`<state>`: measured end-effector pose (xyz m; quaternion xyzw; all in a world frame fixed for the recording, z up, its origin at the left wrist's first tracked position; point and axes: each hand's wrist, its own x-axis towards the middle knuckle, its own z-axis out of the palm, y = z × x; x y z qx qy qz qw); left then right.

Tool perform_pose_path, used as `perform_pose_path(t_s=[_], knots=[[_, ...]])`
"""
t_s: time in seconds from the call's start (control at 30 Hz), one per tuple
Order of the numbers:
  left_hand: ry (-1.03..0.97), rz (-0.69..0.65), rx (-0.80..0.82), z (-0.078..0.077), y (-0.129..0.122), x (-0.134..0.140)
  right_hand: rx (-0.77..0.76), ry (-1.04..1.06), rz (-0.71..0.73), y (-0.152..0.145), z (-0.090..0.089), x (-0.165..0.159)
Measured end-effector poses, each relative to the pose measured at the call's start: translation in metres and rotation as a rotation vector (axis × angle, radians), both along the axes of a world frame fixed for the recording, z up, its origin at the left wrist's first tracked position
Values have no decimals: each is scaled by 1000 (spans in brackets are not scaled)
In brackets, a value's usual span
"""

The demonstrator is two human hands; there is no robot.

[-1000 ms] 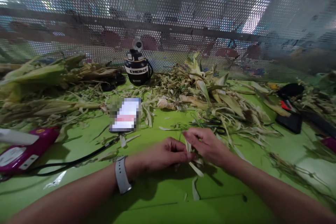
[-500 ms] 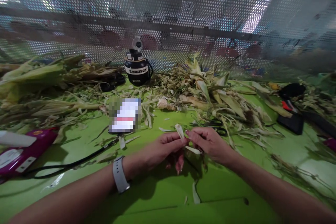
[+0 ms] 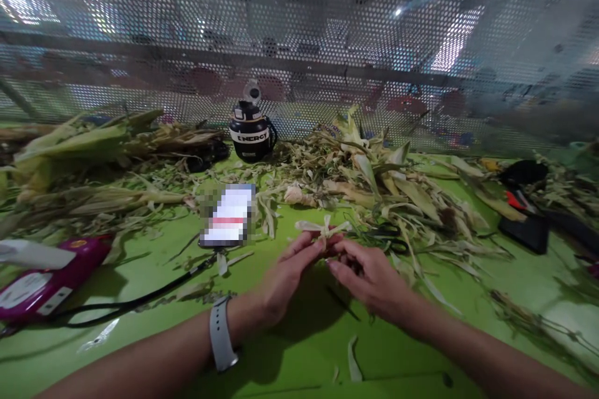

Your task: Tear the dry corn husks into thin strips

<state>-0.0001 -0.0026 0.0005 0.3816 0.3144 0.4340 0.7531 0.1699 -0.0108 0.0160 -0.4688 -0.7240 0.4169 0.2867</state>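
Note:
Between my two hands is a small corn husk piece (image 3: 326, 229), pale, with several strips spreading out like petals from a knot-like middle. My left hand (image 3: 296, 268), with a light watch strap (image 3: 221, 333) on its wrist, pinches it from the left. The fingers of my right hand (image 3: 372, 271) are curled in at its lower right side; the fingertips of both hands are partly hidden. Just behind my right hand lie dark-handled scissors (image 3: 395, 237) among green scraps. A loose husk strip (image 3: 354, 358) rests on the green table (image 3: 299, 361) in front.
Heaps of dried corn husks (image 3: 412, 190) spread along the back and left. A black jug (image 3: 253, 137) stands before a perforated metal screen (image 3: 299, 43). A phone (image 3: 229, 215) on a black lanyard lies left of centre, a purple device (image 3: 56, 277) at far left, a dark flat object (image 3: 524, 230) at right.
The husk strips, earlier held as a folded strip with a dangling end, now spread out above my fingers. My right hand has turned and closed in beneath them. The view has tilted up slightly.

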Motion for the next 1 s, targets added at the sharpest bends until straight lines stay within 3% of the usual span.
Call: perform_pose_path(t_s=[0.2,0.57,0.7,0.9,1.0], knots=[[74,10,124,3,-6,1,-447,340,-6,1,-10,-9],[123,85,206,0,-4,5,-707,755,-99,-1,-9,-14],[13,78,145,-1,-4,4,-711,715,-103,0,-11,-14],[-4,28,120,0,-5,4,-492,474,-58,0,-24,-13],[12,45,80,0,-3,3,-420,361,-14,1,-22,-11]])
